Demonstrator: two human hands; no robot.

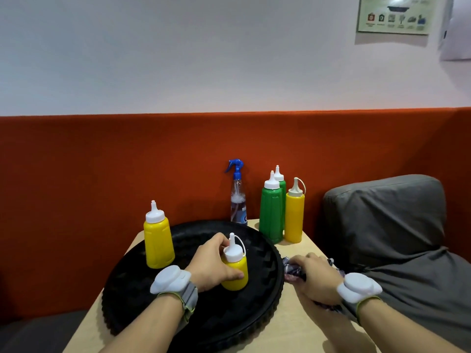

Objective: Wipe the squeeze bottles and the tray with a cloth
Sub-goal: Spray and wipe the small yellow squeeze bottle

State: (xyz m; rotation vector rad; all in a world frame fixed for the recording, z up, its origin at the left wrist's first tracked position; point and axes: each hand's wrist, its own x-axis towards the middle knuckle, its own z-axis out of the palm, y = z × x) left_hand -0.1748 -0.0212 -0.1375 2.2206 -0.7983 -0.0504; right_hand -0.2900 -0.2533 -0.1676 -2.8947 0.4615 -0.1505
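A round black tray (142, 299) lies on the small wooden table. On it stand a tall yellow squeeze bottle (158, 240) at the left and a short yellow squeeze bottle (235, 268) in the middle. My left hand (212, 266) grips the short bottle around its body and white cap. To the right of the tray my right hand (318, 278) holds a crumpled patterned cloth (293, 270) on the table. Off the tray, at the table's far edge, stand two green squeeze bottles (271, 215) and another yellow squeeze bottle (294, 216).
A clear spray bottle (238, 200) with a blue trigger stands behind the tray by the orange bench back (102, 161). A grey cushion (390, 225) lies to the right of the table. The table's bare wood (300, 327) shows near me.
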